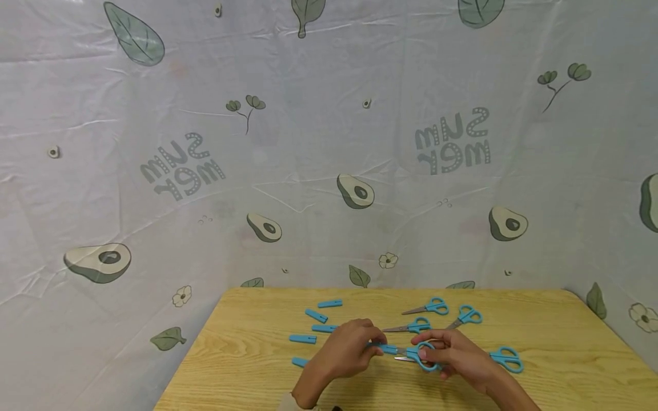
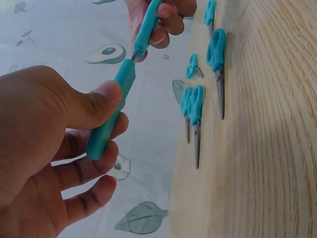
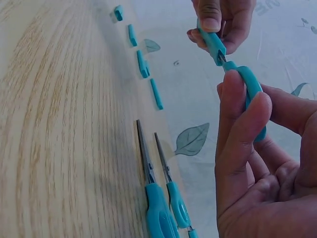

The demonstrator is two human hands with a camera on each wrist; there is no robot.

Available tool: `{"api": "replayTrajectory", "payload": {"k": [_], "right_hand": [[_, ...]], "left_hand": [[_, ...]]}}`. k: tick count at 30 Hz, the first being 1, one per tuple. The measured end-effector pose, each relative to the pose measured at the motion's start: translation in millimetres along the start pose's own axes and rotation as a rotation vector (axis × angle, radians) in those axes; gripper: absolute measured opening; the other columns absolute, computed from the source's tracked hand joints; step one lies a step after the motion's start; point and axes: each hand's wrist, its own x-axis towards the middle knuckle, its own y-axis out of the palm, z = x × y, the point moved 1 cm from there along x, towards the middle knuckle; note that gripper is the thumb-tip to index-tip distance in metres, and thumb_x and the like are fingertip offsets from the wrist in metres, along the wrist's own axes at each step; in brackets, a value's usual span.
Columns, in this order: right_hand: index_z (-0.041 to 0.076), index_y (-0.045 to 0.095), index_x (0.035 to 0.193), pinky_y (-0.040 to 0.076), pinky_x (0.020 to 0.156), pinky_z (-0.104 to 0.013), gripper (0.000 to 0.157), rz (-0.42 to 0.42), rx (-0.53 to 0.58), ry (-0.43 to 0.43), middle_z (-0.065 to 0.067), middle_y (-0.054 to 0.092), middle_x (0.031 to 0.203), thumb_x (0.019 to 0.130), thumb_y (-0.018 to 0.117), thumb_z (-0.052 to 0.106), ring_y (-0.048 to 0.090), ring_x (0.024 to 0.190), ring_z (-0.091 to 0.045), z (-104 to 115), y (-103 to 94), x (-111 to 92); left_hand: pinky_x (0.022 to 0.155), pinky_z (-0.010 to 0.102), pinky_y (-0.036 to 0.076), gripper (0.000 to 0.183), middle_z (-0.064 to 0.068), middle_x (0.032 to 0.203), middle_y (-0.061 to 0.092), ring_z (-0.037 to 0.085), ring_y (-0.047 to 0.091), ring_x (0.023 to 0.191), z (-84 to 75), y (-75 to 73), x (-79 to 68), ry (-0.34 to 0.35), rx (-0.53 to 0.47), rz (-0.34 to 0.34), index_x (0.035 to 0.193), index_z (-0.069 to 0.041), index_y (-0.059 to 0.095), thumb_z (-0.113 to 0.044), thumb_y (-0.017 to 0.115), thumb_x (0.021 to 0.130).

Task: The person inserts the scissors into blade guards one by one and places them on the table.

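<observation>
My left hand (image 1: 348,349) pinches a blue blade cover (image 2: 113,116) between thumb and fingers. In my right hand (image 1: 465,358) is a pair of scissors (image 3: 251,85), gripped by its blue handles. The blades sit mostly inside the cover; only a short strip of metal shows between cover and handles. Both hands hold the joined pieces close over the table, in line with each other. Nearest my right hand, another pair of scissors (image 1: 507,360) lies partly hidden behind it.
On the wooden table (image 1: 231,365), several loose blue covers (image 1: 302,339) lie to the left. Uncovered scissors (image 1: 437,306) lie behind my hands, with more scissors (image 1: 469,314) to the right. A printed sheet (image 1: 308,142) hangs directly behind the table.
</observation>
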Motion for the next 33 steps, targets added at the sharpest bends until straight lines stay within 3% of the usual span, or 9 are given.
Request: {"api": "replayTrajectory", "payload": {"k": [4,15,33], "right_hand": [[0.008,0.066,0.136,0.053,0.061,-0.019,0.027,0.003,0.017,-0.004,0.007,0.075,0.095,0.114,0.055,0.017,0.068,0.086,-0.006,0.1,1.5,-0.7],[0.003,0.063,0.14,0.051,0.062,-0.018,0.031,0.01,0.017,-0.02,0.006,0.075,0.097,0.114,0.054,0.017,0.07,0.087,-0.006,-1.6,3.1,-1.4],[0.007,0.066,0.138,0.05,0.064,-0.019,0.029,-0.017,0.02,0.022,0.008,0.075,0.097,0.113,0.059,0.02,0.069,0.087,-0.007,-2.9,8.5,3.4]], "left_hand": [[0.072,0.01,0.047,0.013,-0.011,0.101,0.072,-0.005,0.058,0.083,-0.1,0.7,-0.7,-0.009,-0.001,0.0,0.112,-0.022,0.082,-0.026,0.073,0.104],[0.077,0.011,0.05,0.013,-0.012,0.102,0.074,-0.003,0.063,0.088,0.5,2.9,-1.4,-0.008,0.01,-0.014,0.112,-0.024,0.082,-0.026,0.074,0.103],[0.076,0.012,0.049,0.011,-0.012,0.098,0.072,-0.003,0.061,0.084,0.1,4.6,-2.4,0.026,0.057,-0.046,0.11,-0.024,0.082,-0.027,0.076,0.101]]}}
